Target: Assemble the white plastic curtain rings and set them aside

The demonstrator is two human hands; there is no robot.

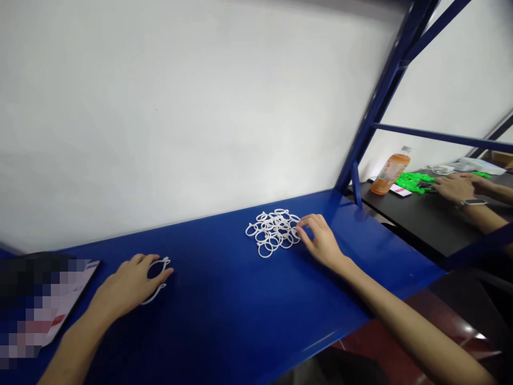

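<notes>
A heap of thin white plastic rings, each with a small knob, lies towards the back of the blue table. At its right edge my right hand has thumb and forefinger closed on a ring of the heap; the exact contact is partly hidden. My left hand rests low over the table on the left, thumb and fingers apart. One white ring shows between its thumb and forefinger, and part of another white ring sticks out below the thumb. The palm hides the rest of both.
A tablet-like device, partly blurred out, lies on the left. The blue table meets a white wall behind and a blue metal frame at right. Beyond it, another person's hands work near green pieces and an orange drink bottle.
</notes>
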